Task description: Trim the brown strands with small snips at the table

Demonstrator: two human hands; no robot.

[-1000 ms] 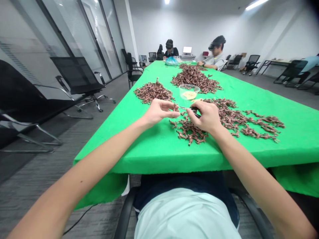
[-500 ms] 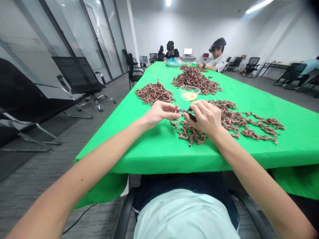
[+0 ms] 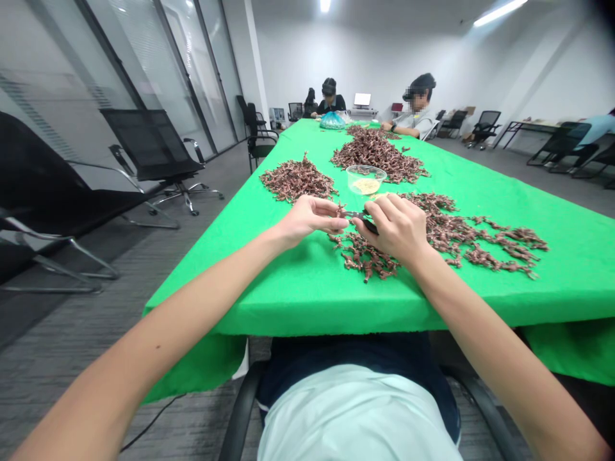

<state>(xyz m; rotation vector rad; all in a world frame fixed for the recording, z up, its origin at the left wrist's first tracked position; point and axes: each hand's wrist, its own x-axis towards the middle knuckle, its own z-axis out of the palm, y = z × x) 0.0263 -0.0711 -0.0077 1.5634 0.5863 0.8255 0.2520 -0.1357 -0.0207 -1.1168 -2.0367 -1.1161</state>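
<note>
Between its fingertips my left hand [image 3: 314, 221] pinches a small brown figurine [image 3: 341, 209]. My right hand [image 3: 398, 224] is wrapped round black-handled pliers or snips [image 3: 369, 224]; which of the two I cannot tell. Their metal jaws point left and meet the figurine. Under and beside my right hand lie loose brown figurines [image 3: 369, 256], with a wider spread of them [image 3: 451, 234] to the right. Beyond my hands stands a clear round plastic tub [image 3: 366, 180] with pale yellowish bits in it.
A green cloth [image 3: 202, 282] covers the table. One heap of figurines [image 3: 298, 179] lies beyond my left hand, a larger heap [image 3: 377, 153] farther back. A blue plastic bag [image 3: 332, 120] sits near the far end. Other people sit there; black chairs [image 3: 148, 144] stand at left.
Almost nothing differs. Both hands keep their place and grip, with only a very slight shift at the fingertips.
</note>
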